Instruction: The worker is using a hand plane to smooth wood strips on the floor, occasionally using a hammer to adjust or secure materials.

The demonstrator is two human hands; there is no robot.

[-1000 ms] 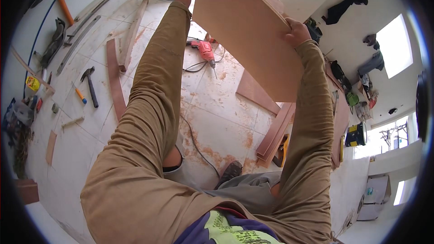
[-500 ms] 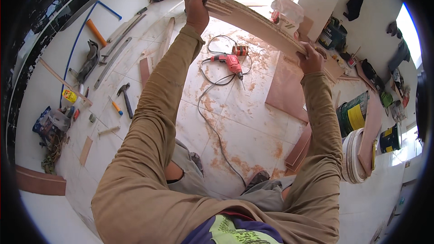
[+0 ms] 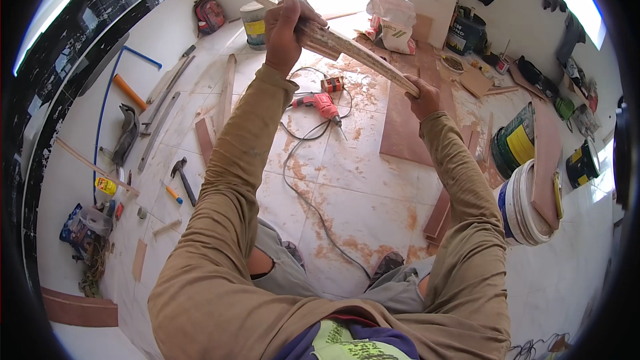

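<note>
A long wooden board (image 3: 363, 55) with a rough edge is held up in front of me, slanting down from left to right. My left hand (image 3: 287, 30) grips its upper left end, fingers wrapped over it. At the lower right end, my right hand (image 3: 424, 97) is closed around the wood. Beneath the board, a red power drill (image 3: 320, 105) lies on the dusty tile floor, its black cord (image 3: 313, 210) trailing toward my feet. Beside the drill sits a small red and black box (image 3: 332, 85).
Left on the floor are a hammer (image 3: 183, 180), an orange-handled tool (image 3: 172, 191) and a blue bar (image 3: 101, 120). To the right stand a brown panel (image 3: 408, 135), a white bucket (image 3: 523, 210) and a green bucket (image 3: 512, 143). A white sack (image 3: 393, 23) is near the bright doorway.
The view has shifted, and the board has tilted so its broad face shows less and its narrow edge more. Both hands have kept hold of it.
</note>
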